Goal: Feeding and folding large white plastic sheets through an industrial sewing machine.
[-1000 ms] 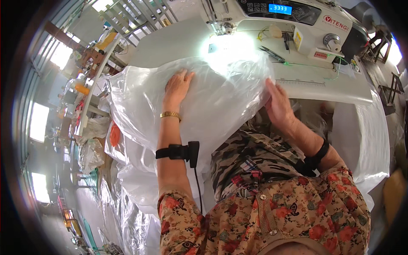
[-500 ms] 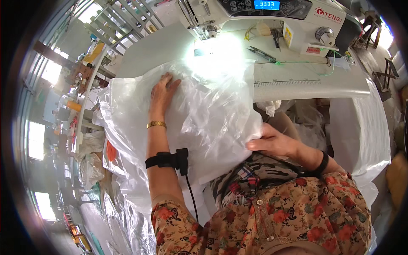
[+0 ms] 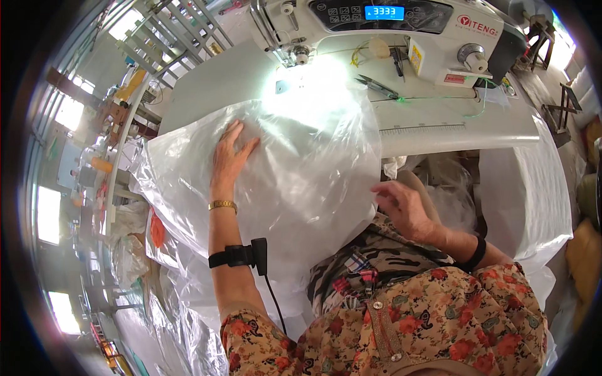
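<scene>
A wide, thin translucent white plastic sheet (image 3: pixel 301 182) spreads over the sewing table and down across my lap, with its far edge near the needle area. My left hand (image 3: pixel 231 153) lies flat on its left part, fingers stretched out and thumb apart. At the sheet's right edge is my right hand (image 3: pixel 406 210), its fingers loosely bent and partly apart, with no fold of plastic seen between them. Beyond the sheet stands a white sewing machine (image 3: pixel 376 28), its lamp glaring over the needle plate so that detail there is washed out.
Tweezers-like dark snips (image 3: pixel 379 88) and a small dark tool (image 3: pixel 397 61) lie on the table beneath the machine arm. Green thread (image 3: pixel 480 108) trails at the right. White sheeting (image 3: pixel 523 194) hangs off the table's right side. Metal railings (image 3: pixel 169 37) stand at the far left.
My right hand has loosened from the sheet's right edge, its fingers lifting and curling. The sheet's far edge now sits slightly nearer me and looks smoother. My left hand stays on it, thumb more spread.
</scene>
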Motion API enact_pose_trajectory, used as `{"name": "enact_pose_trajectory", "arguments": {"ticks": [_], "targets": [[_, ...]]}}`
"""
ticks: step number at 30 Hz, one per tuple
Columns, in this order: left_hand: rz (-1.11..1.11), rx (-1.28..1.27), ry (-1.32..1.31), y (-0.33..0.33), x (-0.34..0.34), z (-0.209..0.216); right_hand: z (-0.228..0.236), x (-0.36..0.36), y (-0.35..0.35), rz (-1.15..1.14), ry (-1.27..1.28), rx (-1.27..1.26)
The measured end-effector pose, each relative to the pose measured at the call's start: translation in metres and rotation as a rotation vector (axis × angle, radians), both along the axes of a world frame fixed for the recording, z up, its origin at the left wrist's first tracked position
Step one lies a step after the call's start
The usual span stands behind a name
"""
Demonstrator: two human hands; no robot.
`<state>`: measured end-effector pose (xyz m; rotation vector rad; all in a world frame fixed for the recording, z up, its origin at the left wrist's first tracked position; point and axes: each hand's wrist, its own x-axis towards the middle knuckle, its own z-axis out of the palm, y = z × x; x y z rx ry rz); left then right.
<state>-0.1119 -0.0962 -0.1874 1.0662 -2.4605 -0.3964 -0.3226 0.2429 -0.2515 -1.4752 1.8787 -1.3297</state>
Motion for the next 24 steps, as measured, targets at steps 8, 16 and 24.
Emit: {"name": "enact_pose_trajectory", "arguments": {"ticks": [8, 16, 24], "targets": [[-0.015, -0.004, 0.005, 0.001, -0.003, -0.003, -0.011, 0.036, -0.051, 0.065, -1.097, 0.225], [-0.036, -0.012, 0.056, -0.005, 0.001, -0.004, -0.006, -0.009, -0.018, 0.396, -1.495, 0.181], [-0.017, -0.044, 0.017, 0.004, 0.004, -0.001, 0.065, -0.013, -0.005, 0.144, 0.365, 0.04]]}}
